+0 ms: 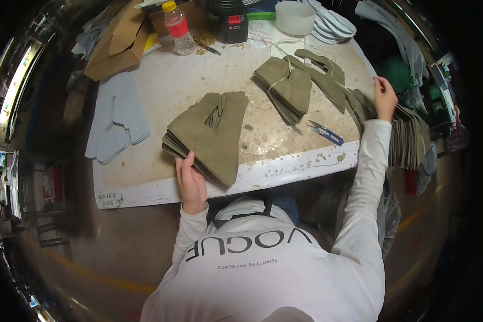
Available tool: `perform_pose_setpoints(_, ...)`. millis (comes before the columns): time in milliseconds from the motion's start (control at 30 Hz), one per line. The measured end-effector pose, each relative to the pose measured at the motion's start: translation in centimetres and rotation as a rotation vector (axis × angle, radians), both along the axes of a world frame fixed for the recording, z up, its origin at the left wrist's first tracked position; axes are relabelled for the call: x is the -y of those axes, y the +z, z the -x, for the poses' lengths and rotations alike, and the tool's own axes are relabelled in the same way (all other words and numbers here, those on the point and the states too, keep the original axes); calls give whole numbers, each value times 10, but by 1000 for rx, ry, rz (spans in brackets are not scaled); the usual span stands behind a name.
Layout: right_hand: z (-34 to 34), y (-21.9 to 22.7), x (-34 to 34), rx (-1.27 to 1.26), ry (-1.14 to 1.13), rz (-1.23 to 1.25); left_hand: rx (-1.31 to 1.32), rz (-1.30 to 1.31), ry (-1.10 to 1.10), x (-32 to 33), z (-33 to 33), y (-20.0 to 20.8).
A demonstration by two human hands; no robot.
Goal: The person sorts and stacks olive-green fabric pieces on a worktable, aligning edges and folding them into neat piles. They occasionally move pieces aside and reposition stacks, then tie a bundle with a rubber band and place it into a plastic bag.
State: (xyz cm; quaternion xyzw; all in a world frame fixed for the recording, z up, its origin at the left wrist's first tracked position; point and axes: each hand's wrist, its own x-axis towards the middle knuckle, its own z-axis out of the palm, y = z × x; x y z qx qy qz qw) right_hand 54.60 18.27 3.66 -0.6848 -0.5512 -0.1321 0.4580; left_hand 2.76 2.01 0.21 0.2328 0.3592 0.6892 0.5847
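Note:
My left hand (192, 185) grips the near left edge of a stack of olive cut pieces (214, 134), which look like suede or fabric. The stack lies at the table's front, with a slot between its two arms. At the right edge of the table is my right hand (385, 99), its fingers curled together; what they pinch, if anything, is too small to make out. Below it, a bundle of olive pieces (410, 137) hangs over the edge. A tied olive stack (284, 86) and blue-handled thread snips (327, 133) lie between my hands.
Grey-blue cut pieces (118, 118) lie on the left of the table (145, 188). Along the back stand a cardboard box (115, 48), a clear bottle with a yellow cap (178, 32), a black battery-like block (234, 28), a white tub (295, 19) and stacked pale pieces (330, 24).

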Motion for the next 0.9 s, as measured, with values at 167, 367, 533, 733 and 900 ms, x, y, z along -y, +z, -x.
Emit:
perform_pose_setpoints(167, 104, 40, 89, -438, 329, 33, -15, -3, 61, 3, -16, 9)
perform_pose_setpoints(367, 288, 41, 125, -421, 1022, 318, -180, -67, 0, -1, -31, 19)
perform_pose_setpoints(533, 330, 31, 128, -125, 974, 328, -149, -79, -46, 1, -34, 16)
perform_pose_setpoints(733, 323, 7, 118, -296, 1047, 192, -360, -157, -48, -2, -28, 7)
perform_pose_setpoints(900, 326, 6, 129, -280, 1005, 248, -333, -167, -37, -2, -27, 3)
